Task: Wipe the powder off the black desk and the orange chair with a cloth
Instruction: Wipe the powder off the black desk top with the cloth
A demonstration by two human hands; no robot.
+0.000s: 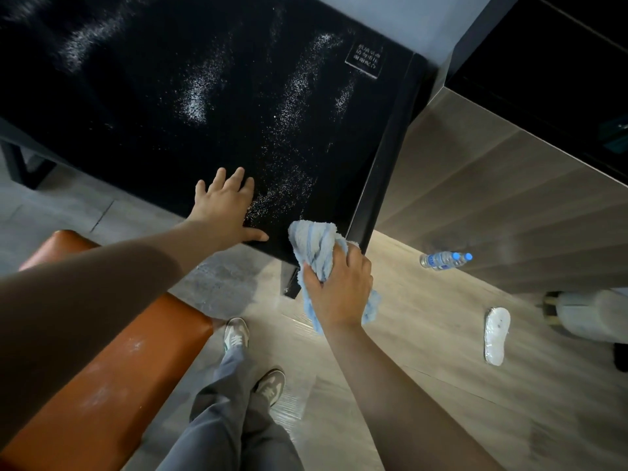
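While left grip [226,205] lies spread on the desk [136,113], right grip [336,287] clutches the cloth [314,243].

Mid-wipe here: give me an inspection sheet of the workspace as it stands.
Surface: black desk streaked with white powder.
Job's things: blue cloth bunched at the desk's near right corner; orange chair dusted with powder.
Clutter: water bottle and white pad lying on the floor.
Grips: left hand flat on the desk, fingers spread; right hand grips the cloth.
Cables: nothing seen.
Surroundings: wood-look floor; small sign on the desk's far right corner.
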